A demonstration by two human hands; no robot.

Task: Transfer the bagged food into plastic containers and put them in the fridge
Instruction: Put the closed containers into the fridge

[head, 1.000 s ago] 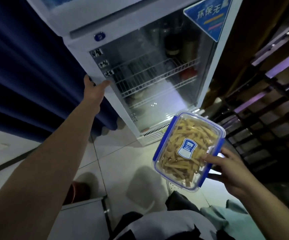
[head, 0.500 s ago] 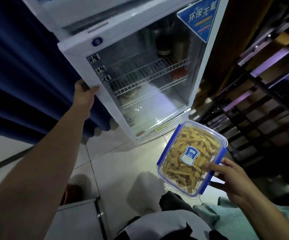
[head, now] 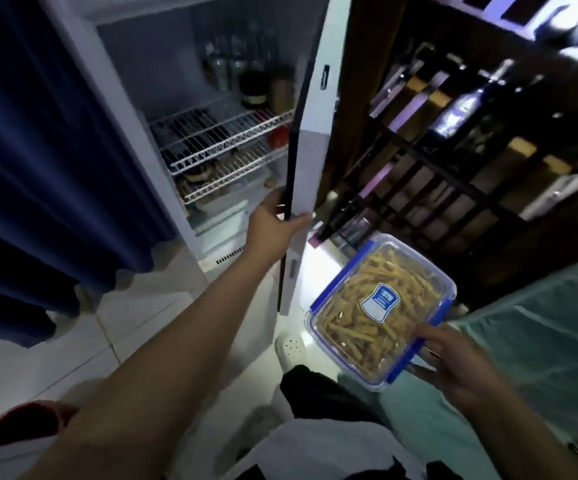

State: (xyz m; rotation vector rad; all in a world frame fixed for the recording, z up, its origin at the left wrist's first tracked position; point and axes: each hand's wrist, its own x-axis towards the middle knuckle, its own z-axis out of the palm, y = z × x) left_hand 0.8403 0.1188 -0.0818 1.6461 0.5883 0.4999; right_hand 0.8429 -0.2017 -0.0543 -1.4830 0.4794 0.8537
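The fridge (head: 135, 109) stands open, its white door (head: 310, 157) swung out to the right and seen edge-on. My left hand (head: 275, 225) grips the door's edge, thumb on the inner side. My right hand (head: 454, 358) holds a clear plastic container (head: 377, 313) with blue clips, lid shut, full of yellow food strips, at its near right corner. The container hangs low, right of the door and above the floor.
White wire shelves (head: 225, 147) inside the fridge carry bottles, jars and dark items. A blue curtain (head: 38, 168) hangs at the left. A dark wooden rack (head: 471, 133) fills the right side. A teal cloth (head: 540, 341) lies at lower right, and a red object (head: 21, 424) at lower left.
The fridge door, shut before, has swung wide open to the right with my left hand on its edge. The container has shifted right and slightly lower in my right hand.
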